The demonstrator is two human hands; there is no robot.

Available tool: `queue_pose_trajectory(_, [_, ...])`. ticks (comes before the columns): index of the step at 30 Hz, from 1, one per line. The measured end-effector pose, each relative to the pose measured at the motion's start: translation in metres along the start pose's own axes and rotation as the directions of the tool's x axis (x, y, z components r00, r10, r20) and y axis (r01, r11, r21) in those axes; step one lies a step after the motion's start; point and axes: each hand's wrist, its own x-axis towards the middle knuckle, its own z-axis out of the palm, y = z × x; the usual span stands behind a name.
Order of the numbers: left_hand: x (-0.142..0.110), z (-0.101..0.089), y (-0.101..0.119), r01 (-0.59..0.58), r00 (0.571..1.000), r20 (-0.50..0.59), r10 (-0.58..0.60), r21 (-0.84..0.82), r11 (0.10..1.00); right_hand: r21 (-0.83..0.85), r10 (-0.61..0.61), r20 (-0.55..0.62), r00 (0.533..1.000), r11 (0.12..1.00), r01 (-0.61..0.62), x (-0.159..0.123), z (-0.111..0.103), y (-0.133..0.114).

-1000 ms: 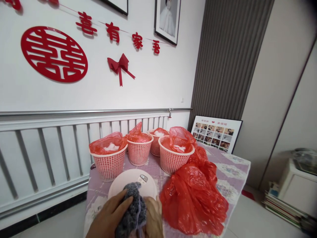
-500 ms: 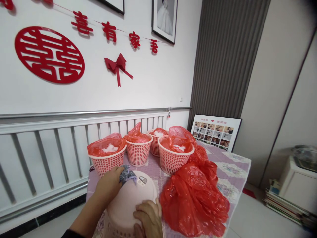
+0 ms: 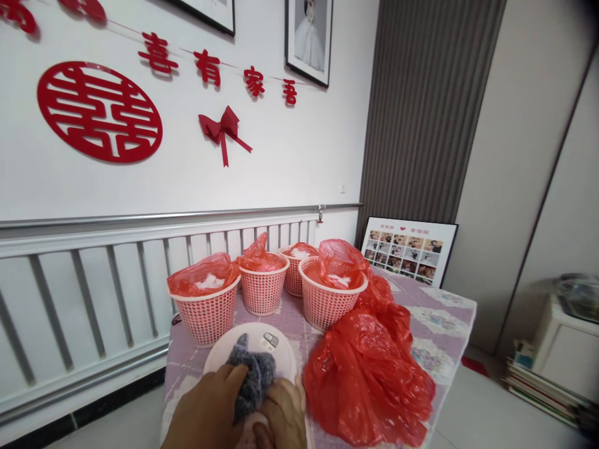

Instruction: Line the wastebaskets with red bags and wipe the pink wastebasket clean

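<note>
An upturned pale pink plastic basket (image 3: pixel 219 357) is nearest me on the table, its round solid base facing up with a small label on it. My left hand (image 3: pixel 210 405) is closed on a grey cloth (image 3: pixel 253 371), which lies bunched against the basket's base. Close beside it, my right hand (image 3: pixel 286 408) has its fingers bent over the basket's near right part and grips it. The two hands and the cloth cover much of the near side of the basket.
Several pink baskets with red bag liners, such as the left one (image 3: pixel 206 315), stand farther back. To the right lies a heap of red plastic bags (image 3: pixel 369 380) on the patterned tablecloth (image 3: pixel 442 299). A white radiator (image 3: pixel 112 299) runs along the wall behind.
My left hand has moved with the grey cloth from the basket's far left edge toward me and right, near my right hand. My right hand stays on the basket.
</note>
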Motion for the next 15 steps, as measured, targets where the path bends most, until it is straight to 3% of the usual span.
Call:
queue_pose_trajectory(2, [-0.005, -0.001, 0.003, -0.025, 0.999, 0.032, 0.027, -0.069, 0.997, -0.034, 0.017, 0.028, 0.999, 0.999, -0.016, -0.002, 0.000, -0.001])
queue_pose_trajectory(3, [-0.004, -0.002, 0.003, -0.046, 0.999, -0.001, 0.046, -0.116, 0.992, -0.032, 0.014, 0.047, 0.999, 0.999, -0.012, -0.004, 0.001, -0.001])
queue_pose_trajectory(5, [0.005, -0.002, 0.004, -0.123, 0.986, -0.139, 0.095, -0.211, 0.970, 0.007, 0.015, 0.080, 0.997, 1.000, -0.016, -0.006, 0.002, 0.000])
queue_pose_trajectory(8, [0.027, -0.003, 0.012, -0.339, 0.910, -0.326, 0.256, -0.229, 0.912, 0.051, -0.006, 0.074, 0.997, 0.999, 0.002, -0.006, 0.002, 0.003])
queue_pose_trajectory(11, [0.051, -0.007, 0.029, -0.494, 0.851, -0.288, 0.438, -0.158, 0.855, 0.039, -0.043, 0.032, 0.999, 0.998, 0.041, -0.003, 0.003, 0.006])
queue_pose_trajectory(15, [0.074, -0.013, 0.041, -0.443, 0.887, -0.200, 0.416, -0.115, 0.889, 0.031, -0.063, 0.064, 0.996, 0.998, 0.061, -0.005, 0.002, 0.012])
